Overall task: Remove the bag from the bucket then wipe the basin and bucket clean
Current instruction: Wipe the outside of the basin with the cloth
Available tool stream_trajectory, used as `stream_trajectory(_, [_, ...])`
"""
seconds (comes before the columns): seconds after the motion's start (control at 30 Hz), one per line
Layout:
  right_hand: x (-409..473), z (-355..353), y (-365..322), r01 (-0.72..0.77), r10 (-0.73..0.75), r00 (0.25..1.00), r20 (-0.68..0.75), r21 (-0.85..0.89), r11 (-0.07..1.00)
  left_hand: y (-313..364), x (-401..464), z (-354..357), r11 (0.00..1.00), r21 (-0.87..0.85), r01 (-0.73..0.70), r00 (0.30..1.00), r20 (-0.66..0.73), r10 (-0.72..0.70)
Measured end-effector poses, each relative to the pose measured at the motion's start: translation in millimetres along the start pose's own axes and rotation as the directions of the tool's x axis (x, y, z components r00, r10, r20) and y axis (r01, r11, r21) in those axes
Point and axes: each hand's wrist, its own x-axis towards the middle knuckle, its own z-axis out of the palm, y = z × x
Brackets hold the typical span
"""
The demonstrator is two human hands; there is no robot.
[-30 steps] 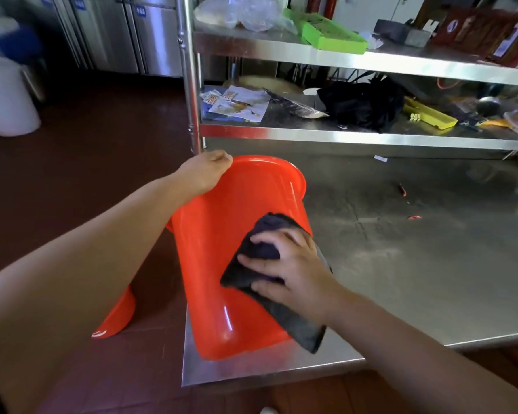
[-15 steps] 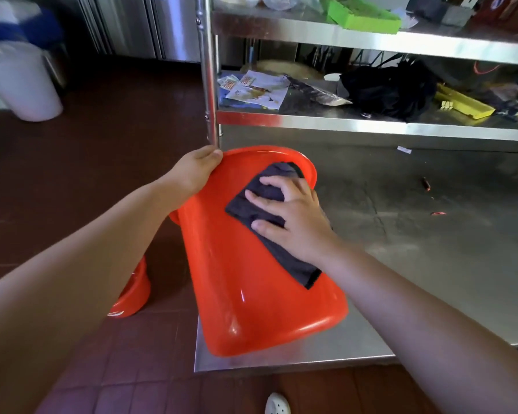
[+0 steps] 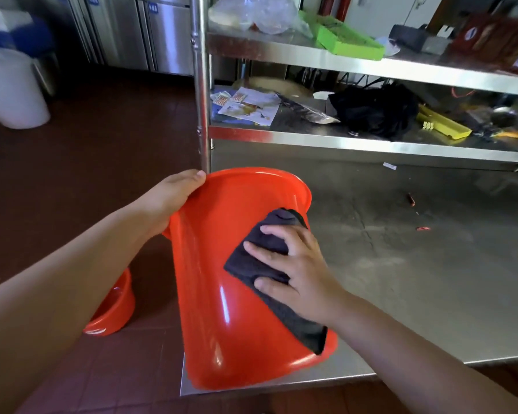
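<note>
Right hand point(image 3: 296, 273) lies flat with its fingers spread, pressing a dark cloth point(image 3: 269, 264) onto the outside wall of the orange bucket point(image 3: 222, 279). Part of the cloth hangs down past the wrist, toward the bucket's near end. The bucket is tipped over on its side at the near left corner of the shiny metal table point(image 3: 431, 279). Its open rim points away, toward the shelves. Left hand point(image 3: 174, 195) grips that far rim, its fingers curled over the edge. Down on the brown floor point(image 3: 87, 174), just left of the bucket, sits the orange basin point(image 3: 114, 312), partly hidden behind the left arm. Farther back, a metal shelf point(image 3: 356, 141) holds papers point(image 3: 245, 107), a black bag point(image 3: 377, 110) and a yellow tray point(image 3: 443, 127). A green tray point(image 3: 347, 40) lies on the shelf above. A white bin point(image 3: 12, 88) stands far off to the left.
</note>
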Motion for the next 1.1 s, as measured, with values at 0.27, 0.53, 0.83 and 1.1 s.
stream_trajectory(0.27, [74.2,-10.0,31.3,-0.217,0.217,0.976,-0.019,-0.03,0.976,-1.4,8.4,15.1,0.997,-0.075,-0.005,0.999,0.048,0.008])
stream_trajectory(0.53, [-16.2,-4.0,-7.3,-0.03,0.031,0.999,0.038,-0.026,0.999,-26.0,-3.7,-25.2,0.998,-0.049,-0.037,0.998,0.05,0.039])
stream_trajectory(0.83, [-59.1,5.7,-39.2,0.105,-0.1,0.983,0.155,-0.026,0.994,23.8,2.4,1.3,0.977,0.213,-0.032,0.999,-0.007,0.034])
stream_trajectory(1.1, [14.4,9.6,-16.8,0.117,-0.112,0.991,0.069,-0.066,0.991,3.4,9.6,-0.3,1.0,0.016,-0.001,0.994,-0.105,0.003])
